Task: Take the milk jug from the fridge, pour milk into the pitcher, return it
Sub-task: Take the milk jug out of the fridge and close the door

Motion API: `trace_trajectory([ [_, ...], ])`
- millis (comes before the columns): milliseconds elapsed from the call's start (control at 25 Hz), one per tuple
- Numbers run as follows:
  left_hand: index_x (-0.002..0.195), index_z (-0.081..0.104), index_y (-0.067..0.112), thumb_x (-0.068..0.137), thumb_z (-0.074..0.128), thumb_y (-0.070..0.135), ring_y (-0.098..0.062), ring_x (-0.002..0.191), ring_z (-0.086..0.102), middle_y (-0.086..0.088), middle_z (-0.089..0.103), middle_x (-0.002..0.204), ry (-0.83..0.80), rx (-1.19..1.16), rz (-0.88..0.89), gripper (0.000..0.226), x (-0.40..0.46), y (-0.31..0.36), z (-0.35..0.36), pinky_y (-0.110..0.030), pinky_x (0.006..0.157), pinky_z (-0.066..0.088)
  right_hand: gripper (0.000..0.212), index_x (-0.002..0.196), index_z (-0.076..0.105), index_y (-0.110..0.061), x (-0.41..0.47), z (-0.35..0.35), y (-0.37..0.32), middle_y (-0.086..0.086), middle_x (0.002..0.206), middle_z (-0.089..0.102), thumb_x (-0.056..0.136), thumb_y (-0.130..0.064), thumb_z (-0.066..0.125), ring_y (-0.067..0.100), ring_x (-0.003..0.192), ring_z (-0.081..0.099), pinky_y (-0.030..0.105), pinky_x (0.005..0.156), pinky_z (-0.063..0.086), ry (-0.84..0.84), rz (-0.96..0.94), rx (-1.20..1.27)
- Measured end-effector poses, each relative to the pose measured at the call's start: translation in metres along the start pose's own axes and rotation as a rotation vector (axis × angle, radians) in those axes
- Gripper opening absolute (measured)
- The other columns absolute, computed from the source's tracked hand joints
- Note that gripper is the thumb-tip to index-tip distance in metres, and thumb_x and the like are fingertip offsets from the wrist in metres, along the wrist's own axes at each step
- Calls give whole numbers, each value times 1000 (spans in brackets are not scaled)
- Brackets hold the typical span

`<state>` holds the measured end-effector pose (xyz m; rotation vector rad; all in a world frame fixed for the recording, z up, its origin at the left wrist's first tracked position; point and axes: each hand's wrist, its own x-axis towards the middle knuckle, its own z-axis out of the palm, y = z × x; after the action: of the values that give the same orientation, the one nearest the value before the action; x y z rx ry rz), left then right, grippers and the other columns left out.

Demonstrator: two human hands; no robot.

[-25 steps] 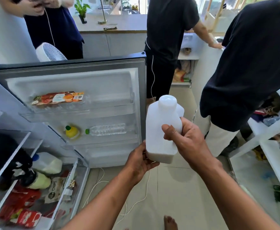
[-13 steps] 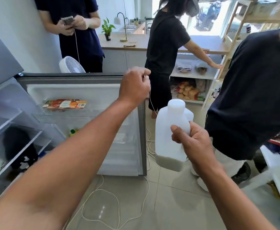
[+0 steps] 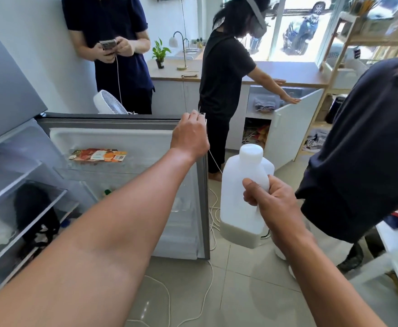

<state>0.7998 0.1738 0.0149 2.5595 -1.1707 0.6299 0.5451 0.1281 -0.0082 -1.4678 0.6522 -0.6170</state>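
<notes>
While the right hand [image 3: 267,201] curls its fingers round the handle of the upright translucent white plastic milk jug [image 3: 244,197], a little milk at its bottom, the left hand [image 3: 189,135] grips the grey fridge door [image 3: 122,185] top corner, left of the jug.

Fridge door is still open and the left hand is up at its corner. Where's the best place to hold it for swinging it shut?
Grip the fridge door at its free top corner, from above, where the left hand sits: farthest from the hinge, likely best leverage. The right hand holds the milk jug.
</notes>
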Motion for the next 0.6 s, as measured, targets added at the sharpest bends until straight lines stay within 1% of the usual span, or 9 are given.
trace_trajectory([
  [80,116,62,2,91,54,12,-34,107,58,-16,65,118,20,12,7,28,-7,1,-4,-37,88,50,18,86,68,-8,-3,2,1,0,70,69,95,-23,72,7,61,60,29,67,49,4,8,-1],
  [200,115,64,2,93,56,20,-32,101,60,-16,67,113,57,35,33,30,-30,1,-12,-37,86,52,19,86,68,-8,-11,7,0,0,71,69,94,-25,73,5,60,60,30,67,50,-30,18,-13],
  [280,113,66,2,94,54,22,-31,98,61,-15,69,111,122,4,42,30,-51,-2,-19,-37,84,53,19,83,67,-9,-15,7,-2,-1,69,69,94,-24,73,6,59,60,30,67,49,-41,18,-6],
  [400,104,69,6,97,51,24,-29,94,60,-9,70,104,225,-50,29,26,-84,-5,-35,-36,78,53,19,80,67,-10,-20,5,-5,-3,66,68,94,-22,73,6,59,60,31,67,48,-73,7,-6],
  [440,103,70,6,97,53,23,-29,93,60,-9,70,101,249,-59,25,25,-94,-6,-43,-37,78,54,19,80,67,-10,-22,4,-6,-4,65,68,94,-22,73,6,59,60,31,68,48,-85,5,-14],
  [480,104,71,5,96,54,21,-30,93,61,-9,70,100,261,-70,27,25,-102,-6,-49,-39,81,57,19,81,68,-10,-24,4,-6,-4,65,68,94,-22,73,6,59,60,32,68,49,-96,3,-20],
  [560,108,73,3,95,57,18,-30,97,63,-10,71,103,261,-91,14,25,-122,-8,-61,-41,88,58,18,83,69,-9,-27,6,-5,-3,66,69,93,-22,74,9,61,61,33,69,49,-141,8,-25],
  [600,109,73,3,95,59,16,-29,98,64,-9,72,104,263,-99,-4,25,-134,-9,-66,-39,86,58,18,83,69,-9,-29,8,-5,-2,67,69,93,-23,74,11,63,61,34,70,48,-167,13,-27],
])
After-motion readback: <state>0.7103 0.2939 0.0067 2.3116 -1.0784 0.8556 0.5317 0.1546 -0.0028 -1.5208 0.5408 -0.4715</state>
